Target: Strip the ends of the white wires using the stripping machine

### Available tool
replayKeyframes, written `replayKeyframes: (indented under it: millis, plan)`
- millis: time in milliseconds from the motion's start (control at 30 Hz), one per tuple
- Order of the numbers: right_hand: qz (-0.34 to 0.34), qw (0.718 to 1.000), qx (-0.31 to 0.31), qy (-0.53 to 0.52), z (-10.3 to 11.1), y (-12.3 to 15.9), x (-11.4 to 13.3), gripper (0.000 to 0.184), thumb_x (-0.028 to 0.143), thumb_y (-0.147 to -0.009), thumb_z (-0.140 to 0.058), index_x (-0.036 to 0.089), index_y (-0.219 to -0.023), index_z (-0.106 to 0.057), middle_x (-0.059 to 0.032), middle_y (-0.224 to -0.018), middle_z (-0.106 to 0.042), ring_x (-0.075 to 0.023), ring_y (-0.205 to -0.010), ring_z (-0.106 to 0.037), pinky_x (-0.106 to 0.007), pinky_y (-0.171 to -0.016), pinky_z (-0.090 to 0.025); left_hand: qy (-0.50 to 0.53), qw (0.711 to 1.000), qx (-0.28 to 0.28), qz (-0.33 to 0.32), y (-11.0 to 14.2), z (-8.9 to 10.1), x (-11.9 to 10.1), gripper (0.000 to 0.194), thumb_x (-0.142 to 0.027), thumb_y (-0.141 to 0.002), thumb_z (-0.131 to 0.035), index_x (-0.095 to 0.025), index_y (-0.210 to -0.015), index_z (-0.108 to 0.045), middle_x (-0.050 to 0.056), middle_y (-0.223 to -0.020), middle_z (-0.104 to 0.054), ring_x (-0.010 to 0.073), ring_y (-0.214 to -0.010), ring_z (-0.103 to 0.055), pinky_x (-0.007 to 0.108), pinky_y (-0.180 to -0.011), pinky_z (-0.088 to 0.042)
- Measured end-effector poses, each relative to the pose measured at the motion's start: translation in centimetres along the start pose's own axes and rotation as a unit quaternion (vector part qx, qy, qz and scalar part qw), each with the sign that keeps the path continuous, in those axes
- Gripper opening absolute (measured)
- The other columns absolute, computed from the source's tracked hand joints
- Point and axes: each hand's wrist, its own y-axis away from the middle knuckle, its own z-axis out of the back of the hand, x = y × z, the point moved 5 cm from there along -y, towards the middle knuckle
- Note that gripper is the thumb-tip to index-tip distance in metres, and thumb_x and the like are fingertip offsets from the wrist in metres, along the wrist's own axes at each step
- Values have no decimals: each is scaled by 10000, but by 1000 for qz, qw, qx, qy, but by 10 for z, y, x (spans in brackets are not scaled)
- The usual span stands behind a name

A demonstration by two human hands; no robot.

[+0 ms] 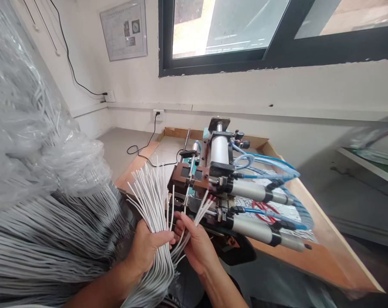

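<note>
Head view, centre bottom: your left hand (146,244) is curled closed around the large white cable bundle (152,201), thumb across its front. This grip appears chosen to gather the strands low while their ends fan free above. Your right hand (198,246), just beside it, has thumb and fingers bent nearly together on a single cable (185,206), with a smaller cable group (201,210) lying across that hand, probably to separate it from the bundle. The single cable rises from your right fingertips towards the brown blocks (181,173) of the machine (219,149); whether its tip enters them, you cannot tell. The bundle's ends project above your left fingers, towards the upper left.
</note>
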Motion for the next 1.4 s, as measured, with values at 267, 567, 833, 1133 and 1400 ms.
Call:
replayKeyframes:
  millis: [267,567,833,1133,1400]
  plan:
    - [117,988,-99,28,9,8,7,240,330,-541,-754,139,-629,-638,31,-508,-517,-57,-450,-399,-169,-392,-286,18,1000,15,-19,0,-2,-7,142,-117,-577,-687,-116,-704,-622,9,-625,-644,161,-598,-582,274,-585,-465]
    - [48,988,-134,-62,16,-7,7,262,275,-510,-774,113,-667,-639,18,-538,-531,-28,-415,-361,-126,-326,-227,45,999,-17,19,1,1,-3,151,-163,-573,-703,-110,-672,-602,10,-541,-621,173,-512,-607,280,-510,-481]
    - [-5,999,8,-50,-7,-2,-2,283,372,-612,-708,128,-738,-639,80,-444,-361,-61,-402,-348,-196,-394,-342,32,999,15,4,-2,1,-1,96,-120,-585,-671,-104,-665,-619,30,-536,-650,152,-492,-586,248,-483,-462]
    - [98,987,-129,24,14,15,3,279,360,-541,-748,129,-660,-646,26,-521,-514,-50,-428,-390,-157,-378,-278,45,999,-1,11,0,4,-2,120,-159,-584,-702,-124,-656,-612,4,-574,-636,171,-582,-615,269,-562,-481]
    - [60,990,-125,13,18,7,4,238,321,-554,-734,117,-620,-632,33,-495,-496,-40,-392,-343,-160,-350,-215,53,998,-12,23,3,4,-1,150,-161,-561,-705,-118,-659,-601,-1,-545,-605,161,-495,-596,272,-500,-481]
